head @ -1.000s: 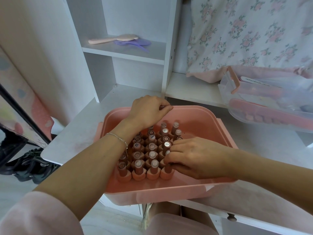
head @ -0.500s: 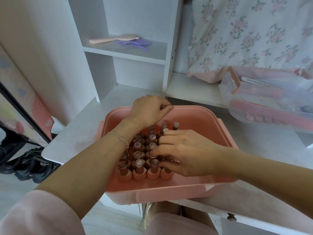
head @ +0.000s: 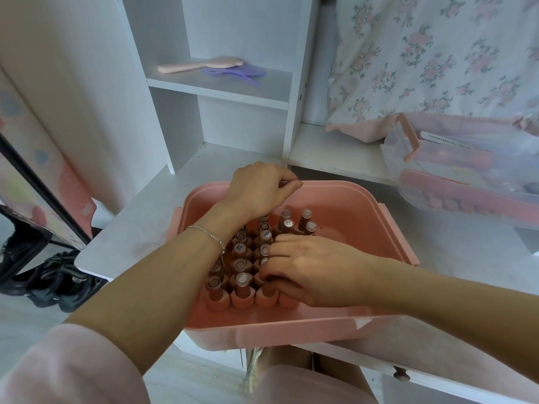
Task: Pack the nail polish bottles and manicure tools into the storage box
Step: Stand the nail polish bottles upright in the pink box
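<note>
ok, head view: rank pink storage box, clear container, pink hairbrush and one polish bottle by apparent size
1. pink storage box, largest.
2. clear container, cut off at the right edge, so its full extent is unsure.
3. pink hairbrush, farther from the camera, so it looks smaller than it may be.
4. polish bottle, smallest.

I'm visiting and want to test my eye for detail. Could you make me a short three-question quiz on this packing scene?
1. True or false: the nail polish bottles stand upright inside the pink storage box.
2. Which hand has its fingers on the front-row bottles? A) left hand B) right hand
3. Fill in: on the white shelf above lie a pink hairbrush and a purple ____.

Key: 1 true; 2 B; 3 comb. The left hand rests curled at the box's far rim, seemingly holding something thin.
</note>
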